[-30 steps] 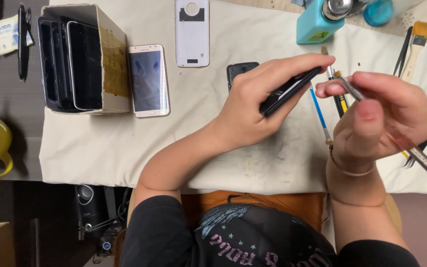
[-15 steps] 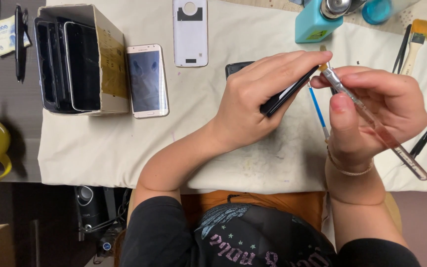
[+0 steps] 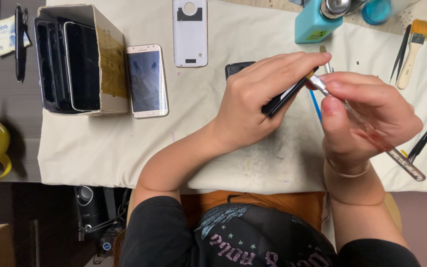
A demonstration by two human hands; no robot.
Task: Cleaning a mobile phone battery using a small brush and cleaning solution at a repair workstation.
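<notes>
Black and slim, the one phone point(image 3: 281, 98) in work sits edge-up in your left hand point(image 3: 253, 106), whose grip is closed round it, fingers over the top edge and thumb beneath. Your right hand point(image 3: 366, 121) pinches one clear-handled brush point(image 3: 371, 136), its metal tip touching the phone's upper end just past your left fingertips. Left of that phone on the cloth-covered table point(image 3: 100, 153) lie one white-framed phone point(image 3: 147, 80) face up and one white back cover point(image 3: 190, 32); further left, one cardboard box point(image 3: 106, 59) stands with about three dark phones upright inside. Right of the phone in your hand are one teal dispenser bottle point(image 3: 315, 22), one tan brush point(image 3: 412, 52) and one pair of black tweezers point(image 3: 401, 53).
</notes>
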